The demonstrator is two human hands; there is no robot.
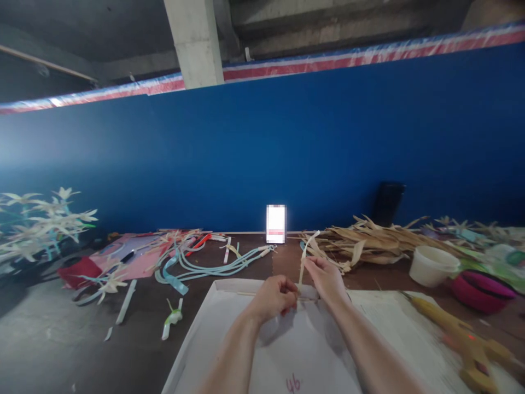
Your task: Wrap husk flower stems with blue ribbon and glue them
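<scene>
My right hand (pixel 326 278) pinches a narrow pale strip (pixel 302 273), possibly corn husk, which rises above the fingers and curls at its top. Left of it, my left hand (pixel 275 296) is closed, its fingertips around a thin pale stick (pixel 246 294) near the strip's lower end. The exact contact there is partly hidden by the fingers. Both hands are over the far part of a white shallow box or lid (pixel 213 339), which has a handwritten number on its surface.
Dried husks (pixel 369 241) lie behind right, near a white tub (pixel 432 265), a magenta bowl (pixel 482 290) and a yellow glue gun (pixel 455 334). Light-blue cords (pixel 213 268) and husk flowers (pixel 45 224) are left. A lit phone (pixel 275 224) stands by the blue wall (pixel 262 148).
</scene>
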